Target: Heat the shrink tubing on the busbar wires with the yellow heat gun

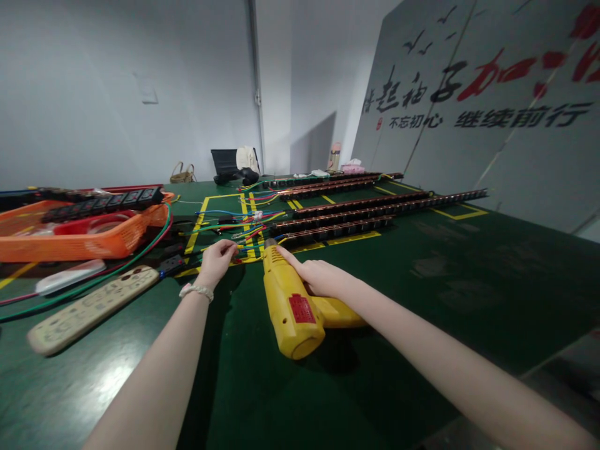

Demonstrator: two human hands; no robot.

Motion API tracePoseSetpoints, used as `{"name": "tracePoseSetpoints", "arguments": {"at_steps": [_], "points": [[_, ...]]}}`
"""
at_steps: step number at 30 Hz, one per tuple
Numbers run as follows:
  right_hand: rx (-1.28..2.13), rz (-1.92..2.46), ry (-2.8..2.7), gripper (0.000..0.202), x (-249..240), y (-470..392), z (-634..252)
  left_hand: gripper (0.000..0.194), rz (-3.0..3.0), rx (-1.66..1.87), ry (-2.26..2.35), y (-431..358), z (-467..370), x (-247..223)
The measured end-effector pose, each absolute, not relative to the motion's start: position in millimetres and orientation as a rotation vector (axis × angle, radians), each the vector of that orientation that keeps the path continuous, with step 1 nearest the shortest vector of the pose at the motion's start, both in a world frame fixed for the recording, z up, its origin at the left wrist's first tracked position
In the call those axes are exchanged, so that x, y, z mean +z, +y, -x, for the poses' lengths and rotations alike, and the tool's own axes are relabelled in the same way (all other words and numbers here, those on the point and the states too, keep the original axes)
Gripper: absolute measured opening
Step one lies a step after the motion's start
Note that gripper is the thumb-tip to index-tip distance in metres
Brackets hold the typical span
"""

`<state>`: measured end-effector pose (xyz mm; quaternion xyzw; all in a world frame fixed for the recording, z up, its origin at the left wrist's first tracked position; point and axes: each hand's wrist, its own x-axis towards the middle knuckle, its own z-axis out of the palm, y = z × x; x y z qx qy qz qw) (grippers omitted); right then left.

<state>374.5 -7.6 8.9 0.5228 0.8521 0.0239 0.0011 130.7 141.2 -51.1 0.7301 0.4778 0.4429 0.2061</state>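
A yellow heat gun (285, 294) with a red label lies on its side, its nozzle pointing away from me. My right hand (321, 277) is closed over its body near the handle, with a finger stretched along the body. To the left of the nozzle, my left hand (218, 259) has its fingertips pinched on thin coloured wires (244, 251); exactly how many wires it holds cannot be made out. These wires run at the near ends of long dark strips with copper-coloured bars (337, 225), laid side by side.
An orange basket (107, 240) with black socket strips stands at the left. Closer in lie a beige power strip (94, 306) and a white oblong object (70, 277) among green and red cables. Yellow tape (191, 240) marks the green table (422, 350). A pink tissue pack (353, 167) sits far back.
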Motion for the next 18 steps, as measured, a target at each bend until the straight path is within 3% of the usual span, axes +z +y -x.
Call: {"name": "tracePoseSetpoints", "arguments": {"at_steps": [18], "points": [[0.139,-1.475,2.833,0.093,4,10,-324,0.029,-1.83,1.328,1.32,146,-128,-55]]}}
